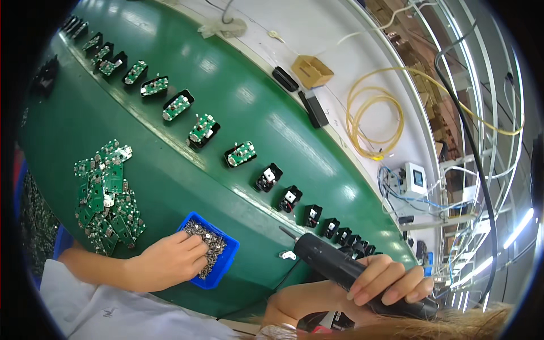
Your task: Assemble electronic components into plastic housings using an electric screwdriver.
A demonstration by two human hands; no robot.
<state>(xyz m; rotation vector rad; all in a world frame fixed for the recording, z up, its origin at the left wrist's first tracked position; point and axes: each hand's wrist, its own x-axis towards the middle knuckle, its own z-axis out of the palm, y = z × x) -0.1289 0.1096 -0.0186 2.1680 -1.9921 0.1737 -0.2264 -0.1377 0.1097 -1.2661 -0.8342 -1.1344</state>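
My left hand (pixel 170 260) reaches into a small blue tray (pixel 229 253) full of small metal screws (pixel 216 242). Its fingers are curled together, and the tips are hidden among the screws, so what they pinch does not show. In my right hand (pixel 391 281) is a black electric screwdriver (pixel 328 259), its bit pointing up and left over the bench. A small white part (pixel 288 255) lies near the bit. Left of the tray is a heap of loose green circuit boards (pixel 110 195).
Black housings with green boards (pixel 241 153) stand in a slanting row on the green bench (pixel 226 96); nearer ones (pixel 290 198) show white parts inside. Behind are a cardboard box (pixel 311 71), a coiled yellow hose (pixel 354 122) and a white control box (pixel 415 180). A blue bin (pixel 62 241) stands at left.
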